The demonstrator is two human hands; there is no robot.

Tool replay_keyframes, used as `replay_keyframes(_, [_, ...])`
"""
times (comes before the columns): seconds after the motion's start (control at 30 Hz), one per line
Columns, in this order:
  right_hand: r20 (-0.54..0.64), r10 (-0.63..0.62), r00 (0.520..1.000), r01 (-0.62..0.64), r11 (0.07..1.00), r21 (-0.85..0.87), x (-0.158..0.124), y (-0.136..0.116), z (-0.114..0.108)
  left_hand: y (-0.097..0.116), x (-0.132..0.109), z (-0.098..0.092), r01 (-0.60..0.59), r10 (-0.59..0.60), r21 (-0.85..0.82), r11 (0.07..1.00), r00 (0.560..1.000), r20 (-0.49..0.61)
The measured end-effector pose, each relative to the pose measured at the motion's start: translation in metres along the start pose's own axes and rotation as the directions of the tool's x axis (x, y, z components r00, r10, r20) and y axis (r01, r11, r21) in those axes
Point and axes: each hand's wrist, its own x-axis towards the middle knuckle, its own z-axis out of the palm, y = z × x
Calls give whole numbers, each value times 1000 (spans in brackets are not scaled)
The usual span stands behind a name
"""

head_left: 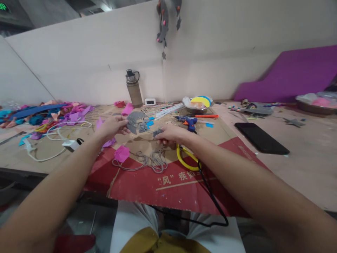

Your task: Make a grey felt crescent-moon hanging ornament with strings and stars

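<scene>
Pinched in the fingers of my left hand (115, 125) is the edge of a flat grey felt piece (136, 121) with a ragged outline. Close by on its right, my right hand (170, 134) is closed on a small, dark grey, textured bundle (158, 132); its exact kind is hard to make out. A loose tangle of grey cord (158, 161) lies on the cardboard below both hands. Yellow-handled scissors (181, 161) rest partly under my right forearm. Just beyond the right wrist lies a blue glue gun (188, 121), its black cable running down toward my lap.
Red-printed cardboard (137, 189) covers the table. Coloured felt scraps (47, 116) and a white charger cable (39, 160) lie left. A bottle (134, 93), a small clock (150, 102) and a bowl (196, 109) stand along the back. A black phone (262, 138) lies right.
</scene>
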Motion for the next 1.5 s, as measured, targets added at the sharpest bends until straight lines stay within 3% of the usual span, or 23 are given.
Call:
replay_keyframes(0.23, [130,94,987,-88,995,-51,3,1,-3,-25,1,3,214,-215,33,976,975,48])
replay_keyframes(0.43, [48,93,995,-84,982,-167,-2,-7,-8,-34,1,4,272,-276,94,958,961,30])
replay_keyframes(0.57, [-79,-73,994,45,951,-305,4,-1,-9,-38,3,2,259,-260,181,949,965,-14])
replay_keyframes(0.7, [-125,-354,927,264,853,-450,10,7,-6,-41,4,0,245,-244,182,952,969,-31])
replay_keyframes(0.83, [-51,-367,929,291,808,-512,9,9,2,-42,3,-3,236,-236,152,960,972,-21])
replay_keyframes(1.0, [-74,-430,900,326,775,-541,8,11,9,-44,2,-7,232,-233,89,969,972,-4])
replay_keyframes(1.33, [-51,-458,887,395,813,-426,6,8,7,-47,4,-13,258,-258,84,963,966,-5])
replay_keyframes(1.4, [-10,-499,866,441,774,-455,1,5,7,-48,5,-13,269,-269,119,956,963,-16])
replay_keyframes(1.5, [215,-496,842,532,691,-489,-8,-2,2,-48,5,-13,267,-265,171,948,964,-34])
